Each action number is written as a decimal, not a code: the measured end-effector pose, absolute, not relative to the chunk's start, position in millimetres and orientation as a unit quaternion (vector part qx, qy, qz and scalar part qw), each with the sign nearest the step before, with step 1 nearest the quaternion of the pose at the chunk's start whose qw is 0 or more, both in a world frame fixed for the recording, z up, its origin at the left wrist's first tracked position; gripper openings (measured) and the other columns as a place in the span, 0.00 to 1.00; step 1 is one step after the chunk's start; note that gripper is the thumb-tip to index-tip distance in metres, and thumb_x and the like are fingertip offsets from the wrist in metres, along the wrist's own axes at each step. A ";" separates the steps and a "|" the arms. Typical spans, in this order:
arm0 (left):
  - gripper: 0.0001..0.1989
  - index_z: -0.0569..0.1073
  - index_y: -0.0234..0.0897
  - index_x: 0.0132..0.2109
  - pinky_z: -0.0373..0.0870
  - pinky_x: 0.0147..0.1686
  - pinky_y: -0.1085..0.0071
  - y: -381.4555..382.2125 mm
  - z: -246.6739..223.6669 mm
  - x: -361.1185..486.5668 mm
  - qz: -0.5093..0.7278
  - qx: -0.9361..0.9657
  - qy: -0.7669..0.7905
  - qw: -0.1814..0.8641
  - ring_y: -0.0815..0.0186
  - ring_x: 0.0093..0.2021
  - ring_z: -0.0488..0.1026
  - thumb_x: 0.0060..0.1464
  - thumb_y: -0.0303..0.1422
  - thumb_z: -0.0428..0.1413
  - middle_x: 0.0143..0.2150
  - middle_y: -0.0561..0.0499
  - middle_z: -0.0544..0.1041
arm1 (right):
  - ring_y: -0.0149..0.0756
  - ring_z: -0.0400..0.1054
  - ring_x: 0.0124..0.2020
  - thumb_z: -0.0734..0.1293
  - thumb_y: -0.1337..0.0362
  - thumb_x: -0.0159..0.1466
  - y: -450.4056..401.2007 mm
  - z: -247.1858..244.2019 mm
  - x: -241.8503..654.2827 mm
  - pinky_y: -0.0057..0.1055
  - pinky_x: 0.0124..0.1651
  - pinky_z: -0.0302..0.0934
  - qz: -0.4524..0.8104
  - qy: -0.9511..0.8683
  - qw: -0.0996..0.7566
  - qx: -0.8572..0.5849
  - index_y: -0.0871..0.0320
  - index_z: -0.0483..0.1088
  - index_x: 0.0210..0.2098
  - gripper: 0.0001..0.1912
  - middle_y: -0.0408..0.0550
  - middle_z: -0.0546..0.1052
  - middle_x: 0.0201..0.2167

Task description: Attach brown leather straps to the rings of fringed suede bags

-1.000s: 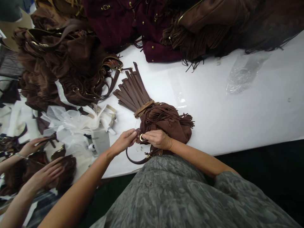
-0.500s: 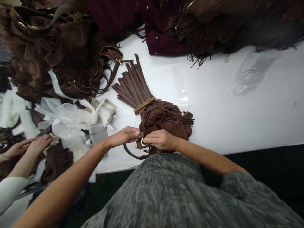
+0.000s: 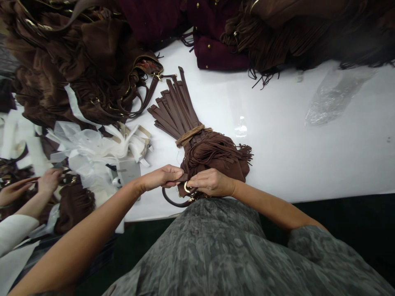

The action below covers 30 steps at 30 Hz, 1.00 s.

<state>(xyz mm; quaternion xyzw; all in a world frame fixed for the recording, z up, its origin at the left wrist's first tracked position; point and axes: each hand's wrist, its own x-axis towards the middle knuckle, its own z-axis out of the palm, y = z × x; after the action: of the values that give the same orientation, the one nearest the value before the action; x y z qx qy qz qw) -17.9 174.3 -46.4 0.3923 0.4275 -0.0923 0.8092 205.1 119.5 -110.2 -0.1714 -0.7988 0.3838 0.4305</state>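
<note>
Brown strap end (image 3: 184, 177) juts from the left grip (image 3: 163, 177).

No text, label, brand, number or sign can be read anywhere in the frame, and any marking on the grey panel (image 3: 131, 169) left of centre is too small to decipher.

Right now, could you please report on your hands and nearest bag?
Left hand pinching strip; right hand closed at gold ring; bag on table; bundled straps beyond.
</note>
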 end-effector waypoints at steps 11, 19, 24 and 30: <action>0.23 0.67 0.34 0.27 0.39 0.16 0.75 178.8 -44.1 -18.1 -0.154 0.418 0.361 0.819 0.75 0.17 0.47 0.56 0.50 0.54 0.18 0.57 0.56 | 0.33 0.75 0.39 0.61 0.70 0.67 115.2 -111.6 203.5 0.27 0.44 0.69 0.454 -0.777 0.414 -0.137 0.63 0.74 0.44 0.11 0.54 0.80 0.38; 0.23 0.70 0.33 0.26 0.36 0.16 0.73 158.3 -45.9 -17.4 -0.199 0.299 0.326 0.874 0.75 0.15 0.45 0.52 0.51 0.58 0.15 0.58 0.55 | 0.32 0.75 0.42 0.63 0.67 0.67 100.9 -106.2 207.0 0.24 0.47 0.67 0.590 -0.713 0.368 -0.089 0.63 0.75 0.45 0.11 0.54 0.80 0.39; 0.23 0.68 0.34 0.25 0.36 0.15 0.74 134.4 -45.1 -17.4 -0.224 0.241 0.331 0.885 0.76 0.14 0.44 0.52 0.51 0.58 0.15 0.59 0.54 | 0.31 0.76 0.40 0.63 0.67 0.67 85.7 -100.4 210.0 0.22 0.47 0.67 0.627 -0.688 0.357 -0.075 0.65 0.75 0.44 0.11 0.54 0.80 0.39; 0.24 0.66 0.34 0.26 0.37 0.15 0.75 110.5 -36.0 -14.5 -0.202 0.215 0.355 0.887 0.77 0.15 0.44 0.51 0.52 0.58 0.16 0.60 0.54 | 0.32 0.76 0.40 0.62 0.66 0.68 71.7 -97.7 215.0 0.22 0.46 0.67 0.641 -0.688 0.330 -0.084 0.65 0.75 0.45 0.13 0.55 0.80 0.40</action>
<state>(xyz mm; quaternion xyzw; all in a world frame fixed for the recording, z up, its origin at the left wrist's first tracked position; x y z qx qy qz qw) -14.5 110.5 -36.0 0.2152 0.3545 -0.2021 0.8872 215.0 71.7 -97.7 -0.0839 -0.6881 0.6408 0.3299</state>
